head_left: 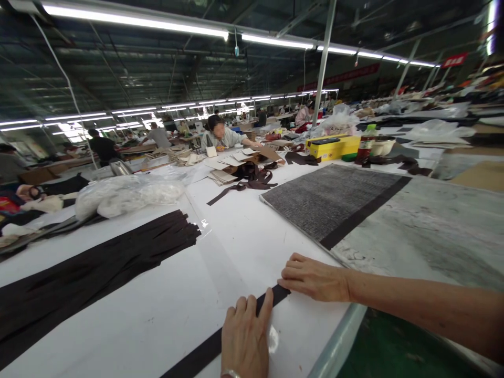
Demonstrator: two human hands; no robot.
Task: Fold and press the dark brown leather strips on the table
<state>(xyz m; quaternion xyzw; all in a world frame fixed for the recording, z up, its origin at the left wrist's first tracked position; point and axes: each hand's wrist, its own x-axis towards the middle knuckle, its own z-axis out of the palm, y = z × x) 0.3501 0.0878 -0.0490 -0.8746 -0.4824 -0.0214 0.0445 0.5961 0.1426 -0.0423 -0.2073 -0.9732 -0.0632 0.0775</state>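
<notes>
1. Head view showed a narrow dark strip (207, 350) lying flat on the white tabletop (236, 231), running from the lower edge of the picture up to the right hand.
2. The left hand (246, 336) lay across the strip, palm down, its fingers extended and slightly parted rather than closed; a band (230, 373) circled that wrist.
3. The right hand (315, 278) was at the strip's far end, its fingers curled and touching it; whether they pinched the strip or only pressed it, I could not tell.
4. Left of the strip, well apart from it, lay a layered bundle of dark strips (98, 273).
5. Beyond the strip and to its right was a grey textured sheet (331, 202) with a dark band (364, 213) along one side.
6. Farther beyond the strip were a dark tangle (258, 181), a yellow box (336, 148) and a co-worker (226, 137).
</notes>
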